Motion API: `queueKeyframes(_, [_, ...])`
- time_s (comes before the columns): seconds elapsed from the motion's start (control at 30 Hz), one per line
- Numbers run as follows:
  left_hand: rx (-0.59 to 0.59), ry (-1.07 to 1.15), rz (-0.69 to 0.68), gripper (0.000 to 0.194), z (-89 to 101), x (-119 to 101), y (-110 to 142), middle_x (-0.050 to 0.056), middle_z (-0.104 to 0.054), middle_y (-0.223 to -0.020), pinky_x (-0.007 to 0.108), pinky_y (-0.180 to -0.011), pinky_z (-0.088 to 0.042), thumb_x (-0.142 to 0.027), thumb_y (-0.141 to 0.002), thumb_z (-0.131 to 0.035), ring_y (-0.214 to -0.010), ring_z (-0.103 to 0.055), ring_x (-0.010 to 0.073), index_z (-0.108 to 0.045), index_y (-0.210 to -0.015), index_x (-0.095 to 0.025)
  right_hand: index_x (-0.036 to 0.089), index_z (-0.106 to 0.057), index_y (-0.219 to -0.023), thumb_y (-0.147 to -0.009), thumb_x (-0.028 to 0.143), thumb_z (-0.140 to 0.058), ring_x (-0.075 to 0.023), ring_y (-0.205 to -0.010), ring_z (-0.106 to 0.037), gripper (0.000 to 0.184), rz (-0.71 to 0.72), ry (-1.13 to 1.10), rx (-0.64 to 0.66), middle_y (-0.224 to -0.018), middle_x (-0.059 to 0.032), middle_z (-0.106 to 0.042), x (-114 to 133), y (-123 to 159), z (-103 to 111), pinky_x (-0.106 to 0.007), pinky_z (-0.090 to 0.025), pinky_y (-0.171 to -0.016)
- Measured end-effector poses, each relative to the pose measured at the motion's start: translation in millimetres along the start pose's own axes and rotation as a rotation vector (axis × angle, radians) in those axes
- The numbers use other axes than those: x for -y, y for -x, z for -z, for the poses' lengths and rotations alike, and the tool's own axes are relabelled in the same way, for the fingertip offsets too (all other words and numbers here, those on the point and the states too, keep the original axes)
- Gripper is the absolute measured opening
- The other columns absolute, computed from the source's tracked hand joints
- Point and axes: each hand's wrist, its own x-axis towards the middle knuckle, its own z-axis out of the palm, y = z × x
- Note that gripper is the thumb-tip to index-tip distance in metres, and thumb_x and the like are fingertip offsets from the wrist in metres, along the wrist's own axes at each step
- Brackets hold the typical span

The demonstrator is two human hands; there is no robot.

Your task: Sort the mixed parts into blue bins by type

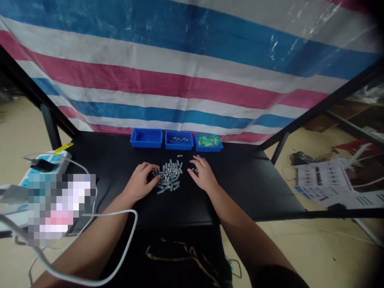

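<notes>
A loose pile of small grey metal cylinders (170, 174) lies on the black table in front of me. My left hand (139, 181) rests at the pile's left side, thumb and fingers apart and curved around its edge, touching some pieces. On the other side, my right hand (204, 173) is open, palm turned inward, its fingers bent over a few small metal pieces (195, 171) apart from the main pile. Whether those pieces touch its palm is hidden. One single cylinder (180, 156) lies behind the pile.
Along the back stand three blue bins: an empty-looking left bin (147, 139), a middle bin (179, 146) with small parts, and a right bin (209, 149) holding a green bag. A power strip (61, 160) and white cable (135, 226) are at left. A striped sheet (186, 88) hangs behind.
</notes>
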Motion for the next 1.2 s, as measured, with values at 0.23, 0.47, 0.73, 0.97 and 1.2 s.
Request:
queueKeyframes(0.23, [0.067,-0.078,-0.102,0.029,-1.6,-9,-4,0.006,-0.058,-0.111,0.044,-0.095,-0.045,-0.039,-0.086,-0.067,-0.101,-0.054,0.0249,-0.069,-0.112,-0.026,0.025,-0.071,-0.107,-0.093,0.026,-0.062,-0.0264,-0.109,-0.059,0.018,0.091,-0.075,-0.068,-0.108,-0.0079,-0.066,36,4,5,-0.045,-0.047,-0.099])
queueKeyframes(0.47, [0.095,-0.041,-0.1,0.022,-2.2,-6,-6,0.005,-0.067,-0.103,0.04,-0.091,-0.047,-0.028,-0.091,-0.062,-0.096,-0.059,0.0222,-0.069,-0.111,-0.025,0.025,-0.068,-0.118,-0.089,0.036,-0.071,-0.0265,-0.107,-0.057,0.031,0.225,-0.145,0.139,-0.111,-0.0074,-0.067,66,-24,-3,-0.044,-0.044,-0.095])
queueKeyframes(0.73, [0.044,0.013,-0.109,0.028,5.0,-5,-1,0.007,-0.064,-0.11,0.041,-0.096,-0.048,-0.032,-0.091,-0.064,-0.104,-0.058,0.0234,-0.065,-0.117,-0.022,0.023,-0.065,-0.117,-0.083,0.041,-0.077,-0.028,-0.109,-0.055,0.04,0.231,-0.148,0.152,-0.113,-0.0086,-0.064,82,-14,-8,-0.045,-0.043,-0.097])
queueKeyframes(0.97, [0.078,-0.034,-0.14,0.048,8.8,-9,6,0.009,-0.061,-0.129,0.048,-0.105,-0.044,-0.035,-0.081,-0.072,-0.122,-0.056,0.0297,-0.06,-0.126,-0.025,0.025,-0.065,-0.108,-0.085,0.034,-0.075,-0.0279,-0.116,-0.054,0.026,0.185,-0.173,0.147,-0.114,-0.0062,-0.067,88,8,-1,-0.046,-0.043,-0.102])
queueKeyframes(1.2, [0.003,-0.098,-0.27,0.031,-1.6,-24,35,0.009,-0.067,-0.125,0.048,-0.11,-0.041,-0.023,-0.093,-0.058,-0.125,-0.059,0.0252,-0.062,-0.124,-0.024,0.025,-0.063,-0.121,-0.088,0.033,-0.069,-0.0301,-0.132,-0.05,0.035,0.157,-0.16,0.135,-0.131,-0.0087,-0.065,94,18,1,-0.054,-0.036,-0.116])
